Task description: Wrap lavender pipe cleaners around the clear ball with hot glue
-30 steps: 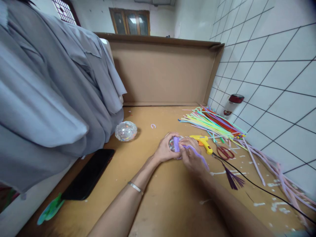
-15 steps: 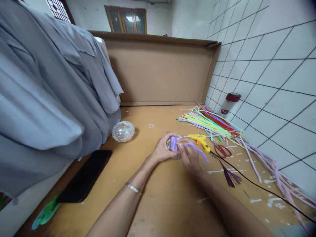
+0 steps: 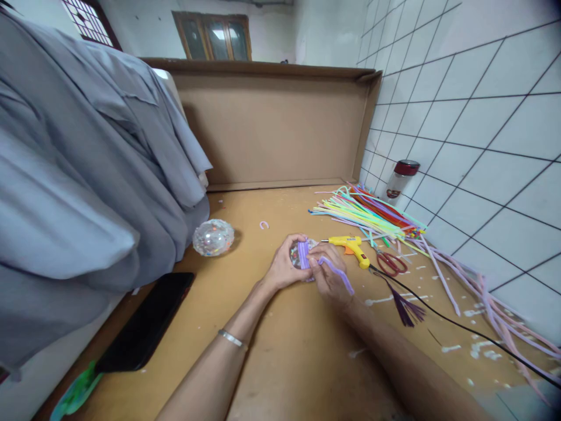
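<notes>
My left hand (image 3: pixel 283 263) is wrapped round a small clear, speckled round piece (image 3: pixel 295 255), thumb on its near side and fingers over the far side. Rows of purple pipe cleaner (image 3: pixel 304 255) lie side by side across its face. With thumb and fingertips, my right hand (image 3: pixel 331 275) pinches the purple pipe cleaner at the piece's right side, and its loose tail (image 3: pixel 339 271) curves over the back of the hand. Fingers hide much of the round piece. Just beyond my right hand lies a yellow hot glue gun (image 3: pixel 350 242), its nozzle pointing left.
A clear round bowl-like piece (image 3: pixel 213 237) and a small curved pipe cleaner scrap (image 3: pixel 263 225) lie left. Red-handled scissors (image 3: pixel 391 264), a purple tassel (image 3: pixel 407 307), colourful pipe cleaners (image 3: pixel 372 213) and a red-lidded jar (image 3: pixel 402 178) are right. A black phone (image 3: pixel 149 321) lies near grey cloth (image 3: pixel 100 164).
The purple tail has swung nearer my right wrist and now arches over the hand. My left hand keeps its hold on the round piece. The whole view has shifted slightly.
</notes>
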Tool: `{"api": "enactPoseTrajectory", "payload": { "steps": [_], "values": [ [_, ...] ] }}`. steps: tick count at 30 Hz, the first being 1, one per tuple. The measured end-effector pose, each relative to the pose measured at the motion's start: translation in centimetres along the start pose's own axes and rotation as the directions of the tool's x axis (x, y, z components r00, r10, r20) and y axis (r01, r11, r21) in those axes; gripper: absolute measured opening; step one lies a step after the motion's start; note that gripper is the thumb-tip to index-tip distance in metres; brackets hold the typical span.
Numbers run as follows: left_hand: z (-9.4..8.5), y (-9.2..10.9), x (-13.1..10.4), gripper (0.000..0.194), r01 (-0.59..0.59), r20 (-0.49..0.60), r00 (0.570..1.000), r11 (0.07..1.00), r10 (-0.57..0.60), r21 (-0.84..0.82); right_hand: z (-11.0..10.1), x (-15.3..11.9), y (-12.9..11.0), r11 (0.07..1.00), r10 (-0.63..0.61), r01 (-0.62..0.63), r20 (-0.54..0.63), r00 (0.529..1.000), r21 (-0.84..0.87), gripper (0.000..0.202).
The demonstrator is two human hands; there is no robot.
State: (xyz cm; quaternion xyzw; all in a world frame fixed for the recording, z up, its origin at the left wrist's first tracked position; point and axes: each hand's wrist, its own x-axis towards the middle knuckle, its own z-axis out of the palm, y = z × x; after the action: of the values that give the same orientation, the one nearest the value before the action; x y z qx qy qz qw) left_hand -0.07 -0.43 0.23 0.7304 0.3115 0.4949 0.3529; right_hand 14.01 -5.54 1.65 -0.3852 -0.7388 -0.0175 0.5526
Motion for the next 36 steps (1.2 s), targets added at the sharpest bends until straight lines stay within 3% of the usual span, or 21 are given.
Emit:
{"api": "enactPoseTrajectory", "payload": {
  "steps": [4,14,24,36],
  "values": [
    [0.0,0.1,0.0,0.054,-0.051,0.007,0.999,0.999,0.050,0.014,0.4,-0.2,0.4,0.998,-0.066,0.065,-0.055,0.996,-0.009,0.014],
    [-0.1,-0.2,0.2,0.048,-0.093,0.020,0.996,0.995,0.092,0.041,0.5,-0.7,1.2,0.991,-0.129,0.129,-0.039,0.991,0.017,0.014],
    [0.3,0.1,-0.1,0.058,-0.008,-0.020,1.000,1.000,0.008,-0.005,0.4,-0.4,0.9,0.987,-0.159,0.158,-0.044,0.986,-0.028,0.013],
    [0.0,0.2,0.1,0.046,-0.075,0.008,0.997,0.994,0.075,0.080,0.5,-0.4,1.0,0.983,-0.185,0.184,-0.048,0.982,-0.022,0.012]
  ]
}}
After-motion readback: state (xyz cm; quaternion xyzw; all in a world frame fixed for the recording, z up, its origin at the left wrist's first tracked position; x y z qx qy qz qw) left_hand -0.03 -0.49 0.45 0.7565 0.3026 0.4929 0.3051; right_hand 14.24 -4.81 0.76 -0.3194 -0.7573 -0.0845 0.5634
